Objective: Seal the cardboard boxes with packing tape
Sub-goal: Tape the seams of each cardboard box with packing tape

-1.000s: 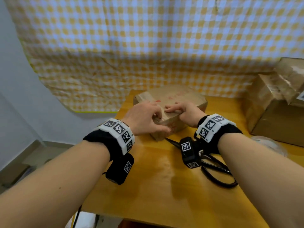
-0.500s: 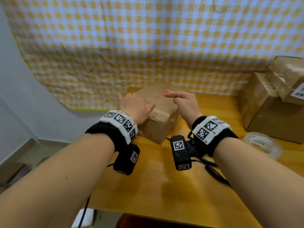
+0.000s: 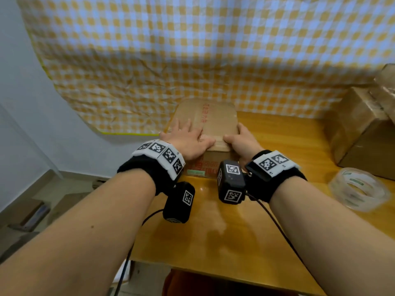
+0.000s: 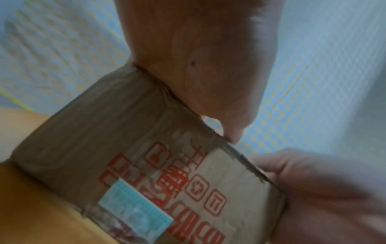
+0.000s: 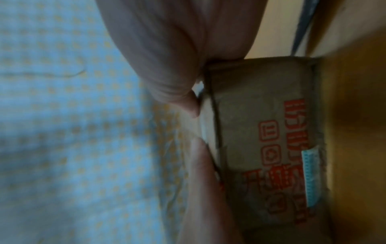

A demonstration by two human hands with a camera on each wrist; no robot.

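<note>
A small cardboard box with red print stands at the far side of the wooden table, flaps down. My left hand lies flat on its top near the left, fingers spread and straight. My right hand grips the box's near right corner, thumb on top and fingers round the right side. A roll of clear packing tape lies on the table to the right, apart from both hands. The left wrist view shows the box's printed side under my palm. The box also shows, blurred, in the right wrist view.
Larger taped cardboard boxes are stacked at the right rear of the table. A yellow checked cloth hangs right behind the box. The table's left edge drops to the floor beside my left arm.
The box has turned from slanted to square with the table and sits farther back. My left hand now lies flat on top, and my right has shifted to the right corner. The scissors are out of sight.
</note>
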